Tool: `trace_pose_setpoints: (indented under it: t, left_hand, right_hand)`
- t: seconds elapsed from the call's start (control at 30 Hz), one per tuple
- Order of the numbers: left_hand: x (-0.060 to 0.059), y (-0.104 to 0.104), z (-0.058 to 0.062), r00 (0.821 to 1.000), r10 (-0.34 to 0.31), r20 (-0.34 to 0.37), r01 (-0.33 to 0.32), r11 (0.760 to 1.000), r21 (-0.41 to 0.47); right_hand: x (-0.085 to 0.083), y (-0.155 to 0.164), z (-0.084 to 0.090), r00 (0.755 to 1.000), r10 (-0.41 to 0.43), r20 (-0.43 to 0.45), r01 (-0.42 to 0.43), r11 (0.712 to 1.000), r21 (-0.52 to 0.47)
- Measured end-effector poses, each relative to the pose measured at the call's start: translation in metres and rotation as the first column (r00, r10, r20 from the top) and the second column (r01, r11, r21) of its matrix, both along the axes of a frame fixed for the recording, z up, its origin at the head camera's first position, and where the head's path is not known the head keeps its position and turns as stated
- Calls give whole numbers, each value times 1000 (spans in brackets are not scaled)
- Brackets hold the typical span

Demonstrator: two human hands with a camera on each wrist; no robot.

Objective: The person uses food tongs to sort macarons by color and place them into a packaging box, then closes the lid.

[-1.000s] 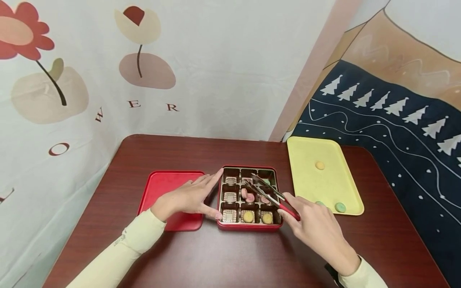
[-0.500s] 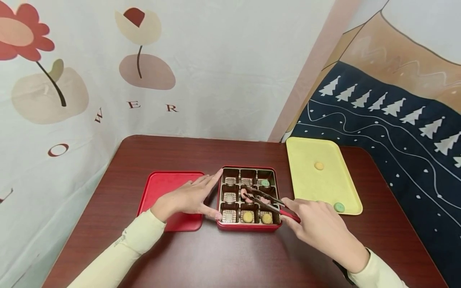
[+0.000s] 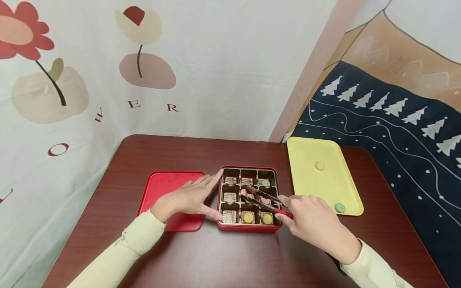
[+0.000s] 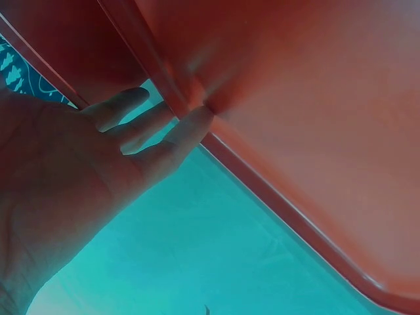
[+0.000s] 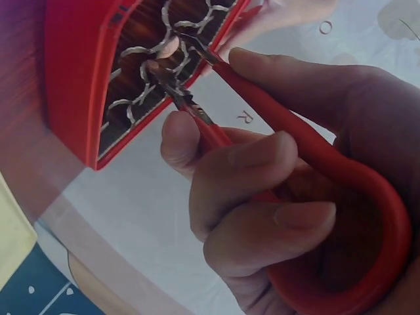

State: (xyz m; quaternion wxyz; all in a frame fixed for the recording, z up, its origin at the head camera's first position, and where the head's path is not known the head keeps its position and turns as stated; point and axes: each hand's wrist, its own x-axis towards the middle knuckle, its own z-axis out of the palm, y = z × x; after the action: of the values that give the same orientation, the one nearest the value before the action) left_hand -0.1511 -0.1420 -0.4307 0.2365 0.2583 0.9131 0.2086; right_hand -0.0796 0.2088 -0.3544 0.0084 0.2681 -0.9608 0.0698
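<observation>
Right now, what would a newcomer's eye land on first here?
Probably the red box near the middle of the table, with the right hand holding red-handled tongs that reach into it. The yellow tray to its right stands out, carrying a yellow disc and a green disc. Behind, at the head view's upper left, a large red flower is printed on the pale backdrop.

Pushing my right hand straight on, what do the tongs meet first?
Probably the pink pieces in the centre compartment of the red tin; the tips of the tongs seem right at them, but depth is unclear.
</observation>
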Motion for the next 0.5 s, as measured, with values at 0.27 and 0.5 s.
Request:
trace_pose_setpoints:
  t: [0.27, 0.5]
  left_hand:
    - [0, 0, 1, 1000, 8, 3, -8, 1000, 3]
    - [0, 1, 1, 1000, 6, 6, -6, 1000, 13]
  right_hand:
    - [-5, -5, 6, 998, -4, 69, 3, 1000, 3]
    - [-4, -9, 9, 998, -9, 58, 7, 1000, 19]
